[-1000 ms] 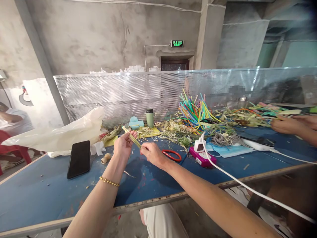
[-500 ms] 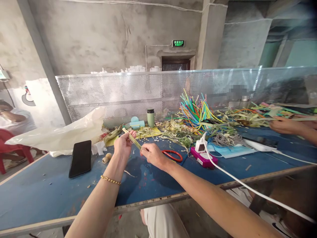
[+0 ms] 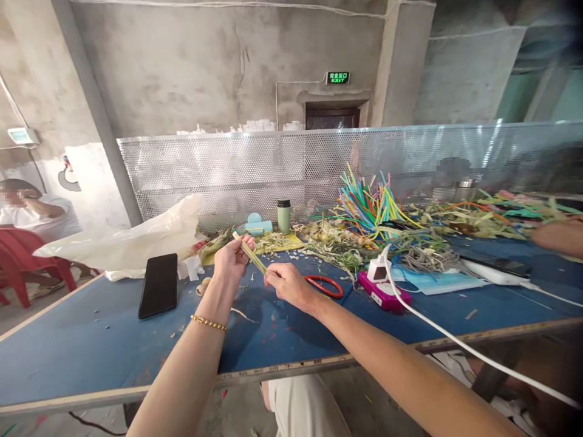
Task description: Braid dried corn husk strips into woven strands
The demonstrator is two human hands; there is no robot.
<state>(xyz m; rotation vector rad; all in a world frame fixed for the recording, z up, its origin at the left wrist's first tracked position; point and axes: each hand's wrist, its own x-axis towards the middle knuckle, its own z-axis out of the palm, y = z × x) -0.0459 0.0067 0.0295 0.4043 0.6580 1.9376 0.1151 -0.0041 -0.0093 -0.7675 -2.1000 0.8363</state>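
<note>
A narrow pale green plant strip (image 3: 257,259), like a folded husk or leaf, slants between my hands above the blue table. My left hand (image 3: 233,260) pinches its upper part, with the pale end sticking out past the fingers. The lower end is closed in the thumb and fingers of my right hand (image 3: 288,285). A small tan round object (image 3: 203,286) lies beside my left wrist and is partly hidden by it. Just right of my right hand rests a red loop handle (image 3: 334,293), probably of scissors.
A black phone (image 3: 158,286) and plastic sheeting (image 3: 136,237) are on the left. Behind stand a green bottle (image 3: 283,216), plant scraps (image 3: 328,240) and colourful pipe-like stems (image 3: 371,203). A purple power strip (image 3: 384,292) with a white cable (image 3: 437,332) lies right. A co-worker's hand (image 3: 558,237) shows beyond.
The view has swung slightly left, so everything appears further right. Both my hands keep their hold on the strip, with little movement. The co-worker's hand has shifted toward the right edge.
</note>
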